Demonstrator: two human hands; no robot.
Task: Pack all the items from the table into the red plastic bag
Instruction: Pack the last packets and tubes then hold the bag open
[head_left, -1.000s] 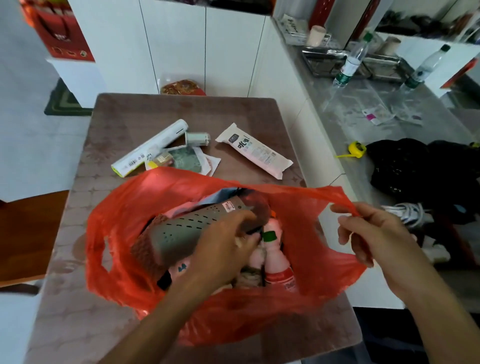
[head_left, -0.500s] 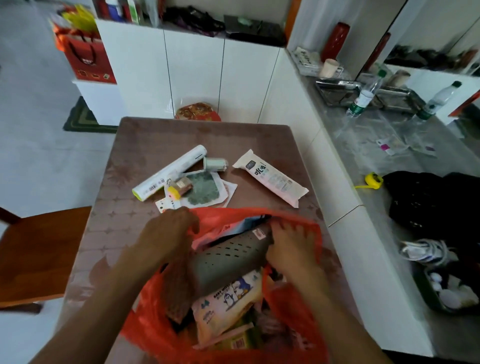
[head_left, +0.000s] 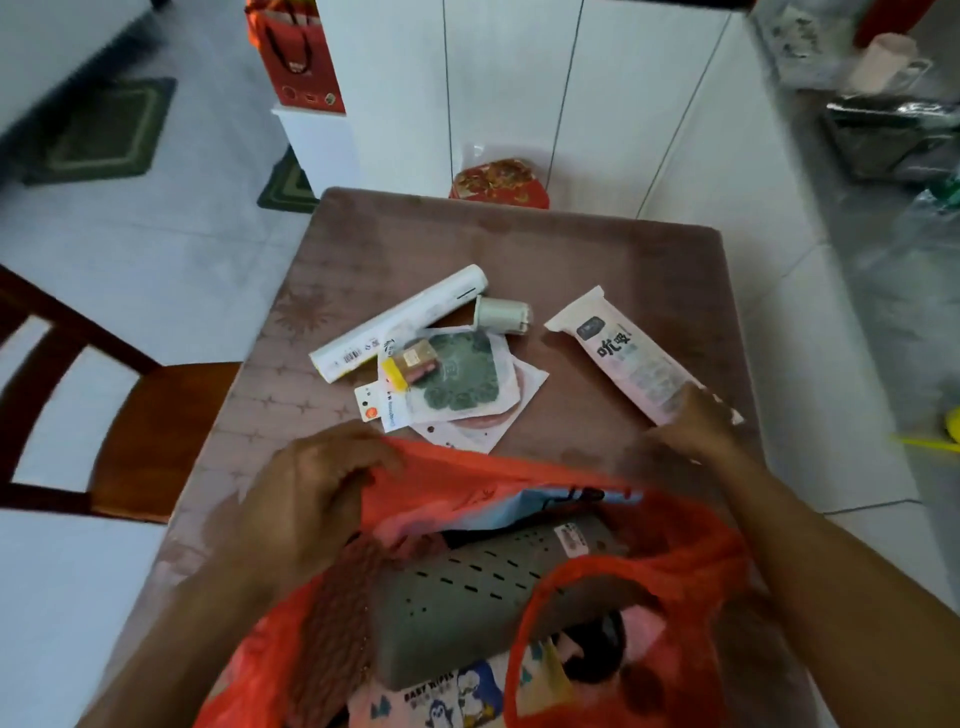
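1. Red thin plastic is forming the bag (head_left: 467, 478), which is sitting at the near edge of the tabletop (head_left: 623, 249); a grey perforated piece (head_left: 467, 587) and a baby wipes pack (head_left: 447, 696) are already lying inside it.
2. The left hand (head_left: 311, 499) is gripping the far-left rim of the bag, its grip closed on the plastic and holding the mouth up.
3. The right hand (head_left: 696, 421) is reaching onto the near end of the long white packet (head_left: 628, 358). The fingers are lying on it, but I cannot tell if the grip is already closed around it.
4. The packet is lying flat, with its long axis running diagonally: the far end is pointing up-left toward the small white cylinder (head_left: 501, 314), the near end is pointing toward the right edge of the tabletop.
5. The white roll (head_left: 400, 322), the green sachet (head_left: 457, 379), the small brown packet (head_left: 410, 364) and some cards are waiting near the middle, apart from the bag.
6. Risks, in my judgement: the packet is held only at one end, so it may be sagging or slipping when lifted; the right side of the bag mouth is hanging loose with nobody holding it, so the long packet may be catching on the rim or on the grey piece, which is already filling much of the opening.
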